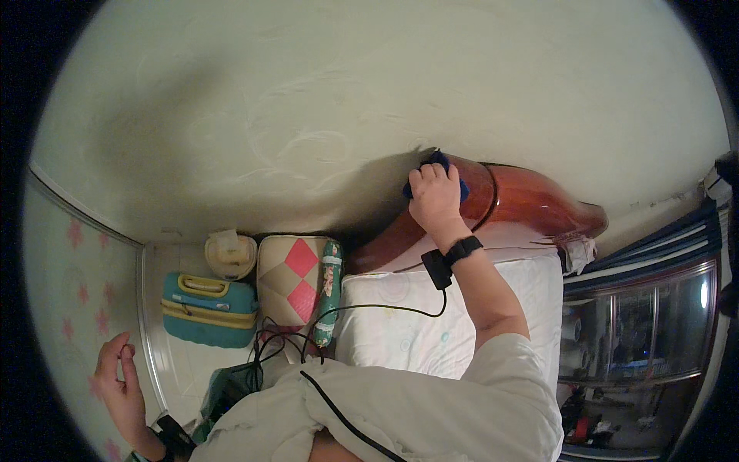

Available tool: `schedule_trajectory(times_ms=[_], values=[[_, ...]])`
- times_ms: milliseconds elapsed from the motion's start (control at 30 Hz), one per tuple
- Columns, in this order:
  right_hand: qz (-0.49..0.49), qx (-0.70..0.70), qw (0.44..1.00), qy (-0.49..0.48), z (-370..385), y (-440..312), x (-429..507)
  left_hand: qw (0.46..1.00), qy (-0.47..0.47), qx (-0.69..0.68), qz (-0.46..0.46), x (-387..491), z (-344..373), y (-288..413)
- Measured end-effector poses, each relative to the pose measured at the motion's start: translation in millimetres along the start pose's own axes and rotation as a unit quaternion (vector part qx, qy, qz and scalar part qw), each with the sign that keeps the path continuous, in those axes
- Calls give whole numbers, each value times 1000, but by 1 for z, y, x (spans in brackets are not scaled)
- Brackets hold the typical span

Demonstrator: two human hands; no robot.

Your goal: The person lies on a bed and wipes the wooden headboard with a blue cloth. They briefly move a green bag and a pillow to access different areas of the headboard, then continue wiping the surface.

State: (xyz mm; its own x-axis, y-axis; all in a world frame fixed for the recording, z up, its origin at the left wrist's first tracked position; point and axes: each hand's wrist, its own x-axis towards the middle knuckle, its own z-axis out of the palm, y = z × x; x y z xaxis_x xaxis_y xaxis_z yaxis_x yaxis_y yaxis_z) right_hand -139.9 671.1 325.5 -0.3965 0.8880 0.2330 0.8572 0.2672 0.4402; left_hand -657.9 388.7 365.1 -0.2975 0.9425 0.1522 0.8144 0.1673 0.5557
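My right hand [434,195] presses a dark blue cloth [463,190] onto the top of a glossy red-brown headboard [528,193], at its left part. The cloth is bunched under my fingers and sticks out on both sides of them. A dark curved trim line crosses the headboard just right of the hand. Away to the lower left, my left hand [120,375] hangs in the air with nothing in it, thumb and fingers loosely bent with a gap between. It is nearest to a pale wall panel with pink flowers [75,231].
Below the headboard lies a white-sheeted bed [398,341]. To its left are a green patterned roll [330,294], a pink-diamond padded item [283,277], a teal suitcase [208,315] and a cream case [231,257]. A black cable [392,306] runs from my right wrist. A window [641,341] stands at right.
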Motion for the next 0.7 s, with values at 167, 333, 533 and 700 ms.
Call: schedule_trajectory(times_ms=[167, 333, 533, 700], values=[[65, 78, 985, 138, -17, 16, -7, 998, 16, -18, -60, -14, -1, 2], [308, 215, 905, 198, -2, 60, -23, 993, -41, -48, -104, -14, -2, 13], [311, 154, 908, 233, 5, 101, -47, 999, 27, -2, 30, -11, 11, 54], [273, 94, 946, 147, -6, 129, -17, 999, 2, 12, 37, -3, 0, 97]])
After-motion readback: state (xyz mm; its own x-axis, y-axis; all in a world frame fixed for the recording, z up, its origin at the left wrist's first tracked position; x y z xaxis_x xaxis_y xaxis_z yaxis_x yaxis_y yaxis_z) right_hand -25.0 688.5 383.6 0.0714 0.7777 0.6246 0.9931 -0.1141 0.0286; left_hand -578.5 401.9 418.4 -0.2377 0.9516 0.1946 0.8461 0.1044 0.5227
